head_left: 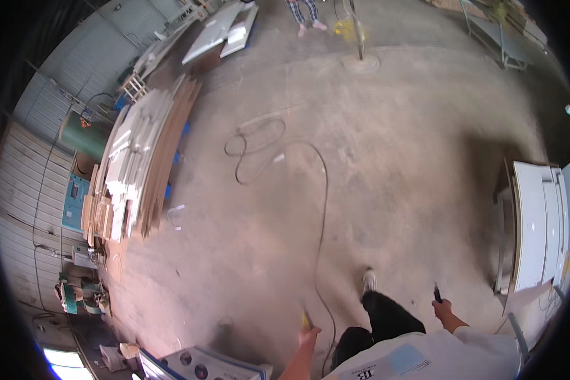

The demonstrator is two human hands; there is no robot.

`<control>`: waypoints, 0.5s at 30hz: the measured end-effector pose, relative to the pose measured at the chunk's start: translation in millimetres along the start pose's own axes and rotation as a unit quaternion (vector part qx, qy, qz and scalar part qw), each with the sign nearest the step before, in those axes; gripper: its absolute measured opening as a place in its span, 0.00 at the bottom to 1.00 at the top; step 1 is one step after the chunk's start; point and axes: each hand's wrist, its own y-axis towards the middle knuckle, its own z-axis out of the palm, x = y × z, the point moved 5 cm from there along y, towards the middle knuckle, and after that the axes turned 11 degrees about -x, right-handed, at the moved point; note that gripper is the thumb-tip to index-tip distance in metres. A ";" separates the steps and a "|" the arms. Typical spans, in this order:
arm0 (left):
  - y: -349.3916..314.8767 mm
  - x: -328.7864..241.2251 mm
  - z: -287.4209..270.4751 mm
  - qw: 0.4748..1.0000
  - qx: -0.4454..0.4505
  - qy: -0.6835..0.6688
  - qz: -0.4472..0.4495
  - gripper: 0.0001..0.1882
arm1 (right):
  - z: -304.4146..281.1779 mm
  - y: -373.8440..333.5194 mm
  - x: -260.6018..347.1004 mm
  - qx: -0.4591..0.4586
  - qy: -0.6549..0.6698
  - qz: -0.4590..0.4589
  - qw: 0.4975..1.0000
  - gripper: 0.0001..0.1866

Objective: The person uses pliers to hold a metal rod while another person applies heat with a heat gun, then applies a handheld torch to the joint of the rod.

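My left hand [308, 337], low in the picture, is closed round a yellow-handled tool [306, 319]. Its upper end is blurred, so its exact kind cannot be made out. To the right, my right hand [444, 310] grips a black-handled tool [437, 293] with a thin, pale tip pointing away from me. Both tools are held in the air above the concrete floor, apart from each other. Between my hands, one of my legs [392, 313] in black trousers is stretched forward in mid-stride.
A dark hose [325, 209] snakes along the floor ahead. Long boards [139, 152] are stacked at left, white panels [538, 221] at right. A blue-and-white box [202, 366] sits at lower left. A pole [359, 38] and another person's legs [304, 11] are far ahead.
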 end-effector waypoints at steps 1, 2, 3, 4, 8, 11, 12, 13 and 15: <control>15.1 -7.9 -9.9 0.998 -0.043 -0.022 -0.045 0.18 | 19.1 13.1 60.4 0.015 -0.011 -0.028 0.999 0.27; 16.6 -4.0 -19.8 0.991 -0.078 -0.040 -0.101 0.17 | 22.7 12.8 114.3 -0.009 -0.078 -0.124 0.989 0.30; 32.9 -25.5 -23.4 0.986 -0.096 -0.031 -0.133 0.16 | 35.9 13.0 207.3 0.052 -0.055 -0.139 0.987 0.31; 36.6 -36.0 -21.9 0.980 -0.096 -0.019 -0.171 0.16 | 30.8 13.4 270.8 0.041 -0.047 -0.168 0.984 0.31; 80.9 -79.0 -22.9 0.968 -0.083 -0.078 -0.226 0.23 | 18.6 14.6 466.4 0.059 0.013 -0.196 0.979 0.29; 155.5 -104.5 -16.9 0.964 -0.108 -0.127 -0.205 0.22 | 33.2 38.9 567.7 0.032 0.012 -0.250 0.968 0.28; 179.7 -130.5 -17.8 0.966 -0.131 -0.095 -0.204 0.21 | 37.6 48.1 592.1 0.032 0.004 -0.244 0.969 0.28; 200.6 -150.9 -20.6 0.965 -0.155 -0.059 -0.205 0.21 | 39.2 62.3 604.4 0.034 -0.006 -0.235 0.971 0.28; 274.2 -235.0 -12.7 0.971 -0.155 -0.041 -0.179 0.18 | 46.3 105.9 619.7 0.009 -0.011 -0.247 0.969 0.24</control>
